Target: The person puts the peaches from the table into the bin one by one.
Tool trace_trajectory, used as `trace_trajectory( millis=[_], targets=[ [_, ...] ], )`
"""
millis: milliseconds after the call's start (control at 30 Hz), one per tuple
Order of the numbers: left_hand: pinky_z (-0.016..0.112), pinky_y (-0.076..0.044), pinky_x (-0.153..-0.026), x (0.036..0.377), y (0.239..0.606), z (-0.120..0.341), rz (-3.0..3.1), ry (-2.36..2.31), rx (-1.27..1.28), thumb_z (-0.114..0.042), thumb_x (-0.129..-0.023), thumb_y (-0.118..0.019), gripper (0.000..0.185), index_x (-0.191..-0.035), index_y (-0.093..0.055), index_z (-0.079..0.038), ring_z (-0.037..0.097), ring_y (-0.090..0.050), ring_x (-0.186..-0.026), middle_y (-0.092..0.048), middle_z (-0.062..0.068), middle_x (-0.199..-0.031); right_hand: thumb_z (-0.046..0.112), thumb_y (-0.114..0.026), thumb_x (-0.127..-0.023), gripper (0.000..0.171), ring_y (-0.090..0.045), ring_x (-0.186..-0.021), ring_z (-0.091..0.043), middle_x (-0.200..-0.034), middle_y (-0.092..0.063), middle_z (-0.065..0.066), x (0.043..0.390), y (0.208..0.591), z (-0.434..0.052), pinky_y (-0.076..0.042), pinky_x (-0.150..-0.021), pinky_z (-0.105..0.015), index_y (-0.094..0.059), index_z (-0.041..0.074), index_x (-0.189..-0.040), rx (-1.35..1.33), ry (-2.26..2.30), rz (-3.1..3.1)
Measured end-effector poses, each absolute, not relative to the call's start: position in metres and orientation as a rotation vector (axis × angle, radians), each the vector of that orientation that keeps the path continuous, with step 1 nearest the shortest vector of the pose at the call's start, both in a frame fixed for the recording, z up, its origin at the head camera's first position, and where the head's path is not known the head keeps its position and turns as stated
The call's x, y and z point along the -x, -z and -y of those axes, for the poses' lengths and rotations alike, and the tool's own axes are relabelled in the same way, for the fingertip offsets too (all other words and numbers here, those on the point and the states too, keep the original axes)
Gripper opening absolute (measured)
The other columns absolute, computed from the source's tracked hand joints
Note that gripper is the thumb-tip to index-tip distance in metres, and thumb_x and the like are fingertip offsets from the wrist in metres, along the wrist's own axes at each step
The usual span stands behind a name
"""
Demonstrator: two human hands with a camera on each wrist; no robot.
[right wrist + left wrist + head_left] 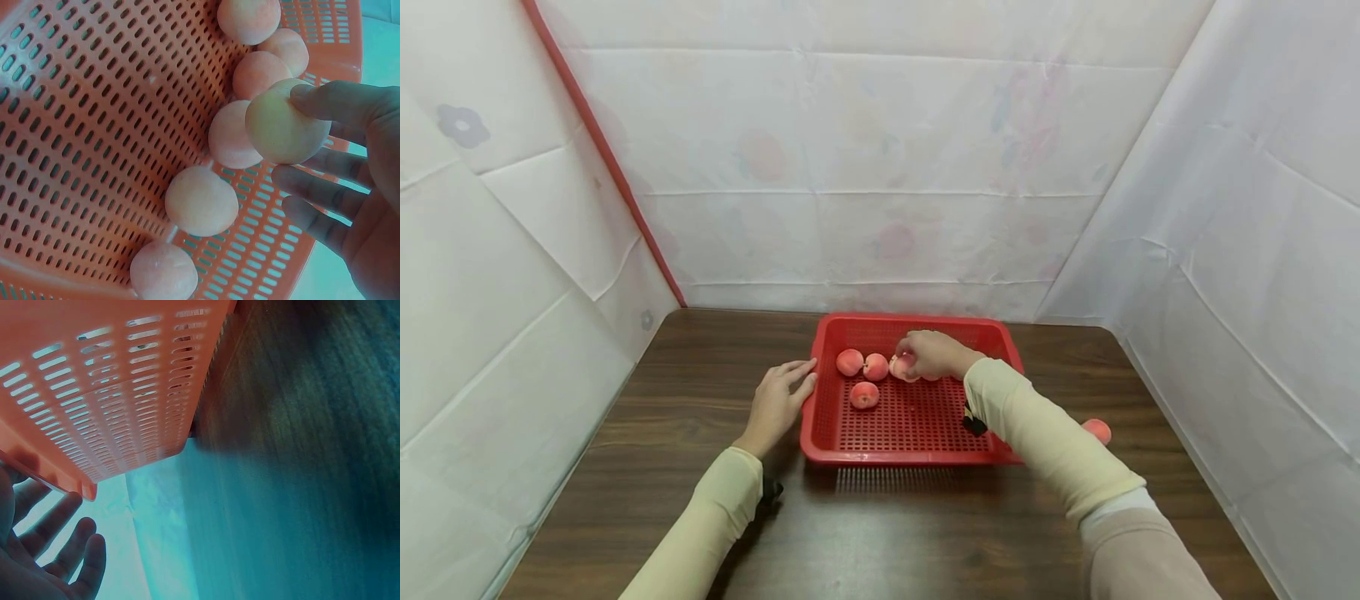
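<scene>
A shallow red plastic basket [912, 457] with slotted walls and floor sits on the wooden table. In the head view my right hand [934, 353] is inside its far part, holding a pinkish peach [284, 125] between thumb and fingers, as the right wrist view shows. Other peaches lie in the basket, among them one peach [850, 362] near the left wall and another peach [864, 395] closer to the front. My left hand [778, 403] touches the basket's left rim with its fingers loosely extended. In the left wrist view the left fingers [53, 522] are spread by the rim.
One more peach [1097, 431] lies on the table to the right of the basket, partly behind the right sleeve. A brown wood-grain table [700, 425] extends around the basket. Pale patterned sheeting [880, 167] closes off the back and both sides.
</scene>
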State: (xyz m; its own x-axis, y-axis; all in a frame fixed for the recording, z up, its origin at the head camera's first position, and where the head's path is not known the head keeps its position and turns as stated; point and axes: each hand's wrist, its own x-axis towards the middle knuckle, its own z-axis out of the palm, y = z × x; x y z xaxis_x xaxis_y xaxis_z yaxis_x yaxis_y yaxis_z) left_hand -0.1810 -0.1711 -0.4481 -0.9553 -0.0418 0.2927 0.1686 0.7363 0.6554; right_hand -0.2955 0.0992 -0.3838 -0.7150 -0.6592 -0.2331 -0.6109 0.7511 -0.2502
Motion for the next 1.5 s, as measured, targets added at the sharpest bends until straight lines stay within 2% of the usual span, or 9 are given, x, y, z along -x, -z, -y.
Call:
trace_trajectory(
  millis=[233,467,733,867,1133,1500],
  targets=[
    [0.055,-0.045,-0.099,0.183,0.449,0.170,2.648,1.043,0.107,-0.026,-0.096,-0.061,0.037,-0.130,-0.064,-0.010,0.034,-0.055,-0.117,-0.065,0.015,-0.125,0.023,-0.072,-0.087,0.037,-0.057,-0.107,-0.020,-0.127,-0.061,-0.003,0.293,0.388,-0.096,-0.047,-0.088,-0.036,-0.066,0.016,-0.123,0.970,0.191,-2.611],
    [0.054,-0.045,-0.099,0.184,0.449,0.169,2.638,1.067,0.098,-0.026,-0.096,-0.062,0.036,-0.129,-0.065,-0.011,0.034,-0.055,-0.116,-0.066,0.015,-0.125,0.018,-0.072,-0.085,0.037,-0.052,-0.088,-0.016,-0.112,-0.065,0.000,0.294,0.394,-0.092,-0.044,-0.077,-0.031,-0.066,0.014,-0.121,0.983,0.116,-2.538],
    [0.054,-0.046,-0.098,0.182,0.450,0.169,2.633,1.078,0.083,-0.027,-0.096,-0.062,0.037,-0.129,-0.065,-0.012,0.033,-0.055,-0.116,-0.065,0.015,-0.124,0.012,-0.071,-0.084,0.034,-0.056,-0.092,-0.018,-0.114,-0.068,-0.003,0.289,0.400,-0.086,-0.047,-0.082,-0.033,-0.069,0.009,-0.117,1.052,0.098,-2.529],
    [0.054,-0.045,-0.098,0.182,0.450,0.169,2.633,1.084,0.075,-0.026,-0.096,-0.062,0.036,-0.129,-0.065,-0.012,0.033,-0.055,-0.115,-0.065,0.014,-0.124,0.014,-0.073,-0.085,0.030,-0.059,-0.097,-0.018,-0.116,-0.066,-0.002,0.287,0.405,-0.083,-0.049,-0.085,-0.034,-0.069,0.012,-0.114,1.050,0.094,-2.525],
    [0.052,-0.045,-0.099,0.182,0.450,0.168,2.636,1.087,0.056,-0.027,-0.095,-0.063,0.036,-0.128,-0.066,-0.013,0.031,-0.055,-0.116,-0.066,0.013,-0.124,0.015,-0.072,-0.085,0.015,-0.051,-0.082,-0.014,-0.097,-0.061,0.004,0.286,0.416,-0.082,-0.043,-0.072,-0.030,-0.068,0.020,-0.099,1.043,0.073,-2.530],
    [0.054,-0.045,-0.099,0.181,0.449,0.168,2.628,1.086,0.061,-0.026,-0.095,-0.063,0.035,-0.128,-0.066,-0.013,0.032,-0.055,-0.117,-0.066,0.013,-0.124,0.016,-0.073,-0.087,0.016,-0.049,-0.081,-0.014,-0.096,-0.064,0.002,0.285,0.417,-0.081,-0.041,-0.074,-0.030,-0.068,0.018,-0.101,1.047,0.100,-2.514]
  ],
)
